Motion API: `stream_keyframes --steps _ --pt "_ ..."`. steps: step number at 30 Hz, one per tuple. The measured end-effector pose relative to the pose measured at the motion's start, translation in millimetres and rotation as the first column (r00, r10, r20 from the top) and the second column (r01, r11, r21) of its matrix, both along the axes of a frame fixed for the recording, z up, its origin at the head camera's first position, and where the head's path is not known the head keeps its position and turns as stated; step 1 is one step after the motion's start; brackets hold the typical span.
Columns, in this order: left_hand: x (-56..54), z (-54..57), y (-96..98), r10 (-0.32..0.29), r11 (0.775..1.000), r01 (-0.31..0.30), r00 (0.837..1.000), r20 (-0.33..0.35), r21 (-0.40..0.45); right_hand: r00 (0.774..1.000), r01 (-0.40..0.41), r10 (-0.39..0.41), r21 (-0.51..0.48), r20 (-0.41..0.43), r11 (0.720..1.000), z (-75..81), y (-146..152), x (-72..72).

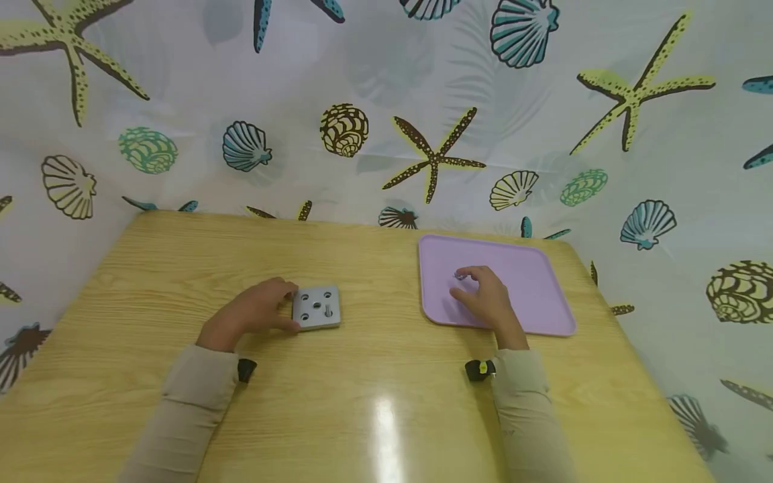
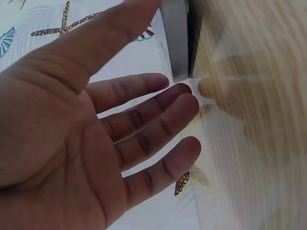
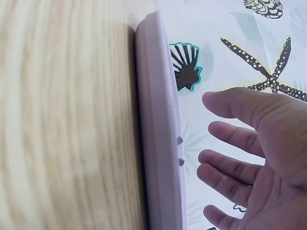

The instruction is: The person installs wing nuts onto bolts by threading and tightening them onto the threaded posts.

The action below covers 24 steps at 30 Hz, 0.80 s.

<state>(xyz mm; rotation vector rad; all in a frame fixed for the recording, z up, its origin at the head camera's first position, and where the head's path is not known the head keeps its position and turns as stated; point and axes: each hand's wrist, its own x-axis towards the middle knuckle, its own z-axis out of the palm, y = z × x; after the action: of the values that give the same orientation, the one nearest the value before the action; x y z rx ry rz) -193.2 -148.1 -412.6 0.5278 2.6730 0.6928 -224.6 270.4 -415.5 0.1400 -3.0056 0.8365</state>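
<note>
A square grey metal block [image 1: 317,315] with several round holes lies on the wooden table, and a small pin stands in one hole. My left hand [image 1: 261,310] holds it at its left side, thumb at the near corner and index finger at the far one. In the left wrist view the thumb reaches the block's [image 2: 176,43] edge and the other fingers are loosely bent. Over the lilac tray [image 1: 525,288] is my right hand [image 1: 486,299], thumb and index finger spread apart. Small shiny metal parts [image 1: 461,276] lie by the index fingertip.
The wooden table [image 1: 362,376] runs back to a white cloth [image 1: 374,74] printed with shells and starfish. In the right wrist view the tray's raised rim [image 3: 160,120] stands between the table and the hand, with two small dark pieces [image 3: 181,162] showing past it.
</note>
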Motion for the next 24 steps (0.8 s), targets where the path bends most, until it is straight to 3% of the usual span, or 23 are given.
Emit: stream_keyframes --steps 7,16,24 --pt "-3.4 -3.0 11.1 0.009 1.000 -0.009 1.000 0.018 -0.015 1.000 0.021 -0.021 0.039 0.005 0.999 -6.3 8.3 -8.9" --pt "-7.1 -9.2 26.7 -0.014 1.000 0.014 1.000 -0.009 0.002 1.000 0.009 -0.010 0.058 0.007 0.998 -9.0 11.4 -15.5" --pt "-8.1 -10.5 48.3 -0.015 0.999 0.016 1.000 0.003 -0.032 0.998 0.015 -0.018 0.054 0.059 0.998 -10.5 11.5 -21.3"
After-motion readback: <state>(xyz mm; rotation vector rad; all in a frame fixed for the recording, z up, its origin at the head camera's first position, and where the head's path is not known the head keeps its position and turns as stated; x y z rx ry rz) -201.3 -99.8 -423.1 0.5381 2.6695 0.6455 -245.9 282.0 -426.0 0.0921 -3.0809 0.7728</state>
